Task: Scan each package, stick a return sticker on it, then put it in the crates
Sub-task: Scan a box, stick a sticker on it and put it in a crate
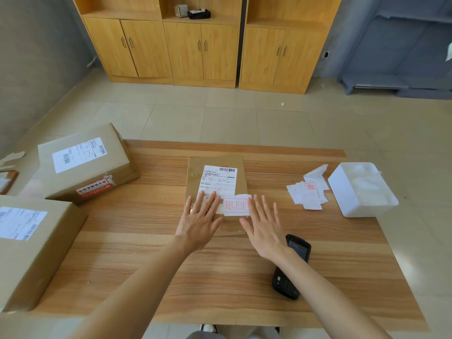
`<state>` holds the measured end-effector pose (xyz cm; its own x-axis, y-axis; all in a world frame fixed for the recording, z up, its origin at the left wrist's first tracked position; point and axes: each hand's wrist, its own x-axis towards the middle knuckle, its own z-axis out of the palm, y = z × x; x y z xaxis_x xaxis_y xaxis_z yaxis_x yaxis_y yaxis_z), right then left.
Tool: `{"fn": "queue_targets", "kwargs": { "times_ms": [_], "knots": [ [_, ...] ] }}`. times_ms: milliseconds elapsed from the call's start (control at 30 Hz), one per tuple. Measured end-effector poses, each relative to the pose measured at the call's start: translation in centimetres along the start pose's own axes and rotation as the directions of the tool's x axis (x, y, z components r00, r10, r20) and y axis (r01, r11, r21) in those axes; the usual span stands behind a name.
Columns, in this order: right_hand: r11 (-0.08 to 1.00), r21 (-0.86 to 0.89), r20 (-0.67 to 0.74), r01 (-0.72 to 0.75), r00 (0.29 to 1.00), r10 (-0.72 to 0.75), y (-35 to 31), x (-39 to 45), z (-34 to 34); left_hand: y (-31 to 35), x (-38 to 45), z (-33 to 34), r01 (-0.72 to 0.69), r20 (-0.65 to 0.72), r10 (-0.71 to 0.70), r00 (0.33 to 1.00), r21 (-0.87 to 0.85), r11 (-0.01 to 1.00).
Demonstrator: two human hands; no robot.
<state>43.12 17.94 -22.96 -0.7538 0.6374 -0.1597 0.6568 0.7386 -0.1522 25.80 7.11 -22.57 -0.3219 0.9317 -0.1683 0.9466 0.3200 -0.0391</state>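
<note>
Centrally, wooden desk (146,241) on tiled floor (220,113); cabinets (200,50) at twelve. White foam box (362,192) at three, holding white sheets. Left hand (199,221) and right hand (265,228) spread flat on package (215,174).

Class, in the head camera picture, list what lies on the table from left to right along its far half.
Cardboard box with a red warning label → flat brown package with the return sticker → loose pile of return stickers → white foam box.
</note>
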Motion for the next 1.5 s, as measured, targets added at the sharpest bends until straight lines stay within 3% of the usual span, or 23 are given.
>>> {"fn": "queue_targets", "kwargs": {
  "times_ms": [100, 200, 267, 300, 367, 433, 533, 767, 1000, 1200, 1500],
  "knots": [
    [0.992, 0.127, 0.030, -0.028, 0.999, 0.024, 0.1, 0.1, -0.4, -0.5, -0.1, -0.6, -0.004, -0.013, 0.003, 1.000, -0.091, 0.996],
    [0.870, 0.475, 0.079, -0.131, 0.991, 0.106, -0.5, 1.2, -1.2, -1.2, 0.0, -1.3, 0.250, 0.033, -0.261, 0.965, -0.421, 0.872],
    [0.647, 0.722, 0.147, -0.243, 0.969, 0.199, -0.7, 2.4, -1.9, -2.3, 1.0, -1.0, 0.395, 0.129, -0.418, 0.899, -0.651, 0.648],
    [0.536, 0.790, 0.204, -0.297, 0.952, 0.228, -0.7, 3.2, -2.3, -3.0, 1.7, -1.1, 0.454, 0.246, -0.445, 0.861, -0.767, 0.454],
    [0.393, 0.834, 0.305, -0.388, 0.917, 0.259, -0.8, 4.6, -3.0, -3.9, 2.4, -1.3, 0.506, 0.455, -0.373, 0.809, -0.861, 0.049],
    [0.310, 0.837, 0.384, -0.451, 0.888, 0.255, -1.0, 5.8, -3.4, -4.2, 2.5, -1.9, 0.498, 0.502, -0.293, 0.814, -0.862, -0.093],
    [0.229, 0.831, 0.452, -0.507, 0.855, 0.253, -1.2, 6.8, -2.3, -3.7, 2.8, -1.7, 0.463, 0.476, -0.263, 0.839, -0.879, -0.114],
    [0.078, 0.874, 0.443, -0.480, 0.853, 0.277, -1.7, 7.3, -0.4, -3.6, 2.9, -0.5, 0.394, 0.450, -0.264, 0.853, -0.888, -0.239],
    [0.133, 0.909, 0.363, -0.396, 0.906, 0.217, -3.0, 8.6, -3.1, -4.4, 1.3, -2.5, 0.314, 0.426, -0.371, 0.825, -0.892, -0.326],
    [0.208, 0.940, 0.269, -0.271, 0.962, 0.035, -7.0, 9.6, -7.7, -6.2, -2.7, -6.4, 0.179, 0.355, -0.568, 0.742, -0.923, -0.342],
    [0.280, 0.947, 0.246, -0.160, 0.919, -0.308, -15.6, 7.3, -10.6, -6.7, -13.1, -9.5, -0.038, 0.320, -0.821, 0.473, -0.924, -0.381]
  ]
}}
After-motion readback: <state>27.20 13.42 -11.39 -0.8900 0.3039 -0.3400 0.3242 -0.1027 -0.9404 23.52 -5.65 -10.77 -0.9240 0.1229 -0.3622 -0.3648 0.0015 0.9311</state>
